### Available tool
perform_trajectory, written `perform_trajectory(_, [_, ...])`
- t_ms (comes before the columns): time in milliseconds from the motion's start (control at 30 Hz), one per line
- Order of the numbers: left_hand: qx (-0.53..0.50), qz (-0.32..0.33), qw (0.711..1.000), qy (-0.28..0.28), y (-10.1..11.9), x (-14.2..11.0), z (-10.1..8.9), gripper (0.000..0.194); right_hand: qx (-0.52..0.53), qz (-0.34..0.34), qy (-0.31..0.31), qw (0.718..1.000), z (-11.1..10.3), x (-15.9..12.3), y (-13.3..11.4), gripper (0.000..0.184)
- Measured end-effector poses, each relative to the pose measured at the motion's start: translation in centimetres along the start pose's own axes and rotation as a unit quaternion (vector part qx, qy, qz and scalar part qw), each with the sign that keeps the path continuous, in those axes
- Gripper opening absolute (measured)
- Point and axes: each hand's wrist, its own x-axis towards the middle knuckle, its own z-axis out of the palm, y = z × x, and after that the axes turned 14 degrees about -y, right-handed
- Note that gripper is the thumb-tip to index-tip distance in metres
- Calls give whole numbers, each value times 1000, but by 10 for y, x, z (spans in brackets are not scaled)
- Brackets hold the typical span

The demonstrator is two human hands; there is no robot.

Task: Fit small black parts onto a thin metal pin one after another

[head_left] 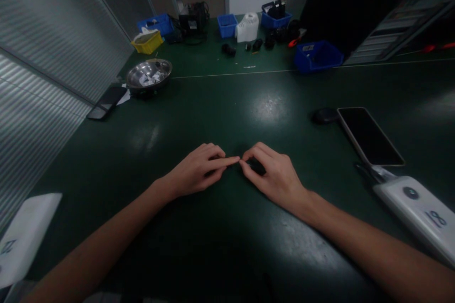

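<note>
My left hand (pixel 199 168) rests low over the dark green table (pixel 213 113), its index finger stretched to the right and the thumb apart below it. The other fingers curl slightly, and no object shows in them. That index fingertip meets, or nearly meets, the pinched thumb and index finger of my right hand (pixel 275 173). Inside the loop of the right fingers is a dark patch, perhaps a small black thing or shadow; what the pinch holds is too small to make out.
To the right lie a black mouse (pixel 325 115), a phone (pixel 370 135) and a white device marked 81 (pixel 423 210). Another white device (pixel 30 236) sits at the left edge. Farther back are a metal bowl (pixel 133 78), a yellow bin (pixel 147 45) and a blue bin (pixel 318 59).
</note>
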Motion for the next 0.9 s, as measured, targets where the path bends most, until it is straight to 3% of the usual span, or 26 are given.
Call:
perform_trajectory(200, [-23,-8,1000,0,0,-3,-6,49,-21,42,34,998,0,0,-2,16])
perform_trajectory(400, [-48,-24,998,23,-4,-8,-11,27,21,56,66,996,-6,2,-3,17])
perform_trajectory(567, [-53,-6,998,33,-6,-4,-6,30,14,60,65,996,-4,2,-2,16])
perform_trajectory(767, [-29,8,999,30,-2,2,-1,32,-66,69,31,995,2,2,0,16])
perform_trajectory(900, [-10,-9,999,45,3,4,5,31,-84,66,31,994,4,2,1,17])
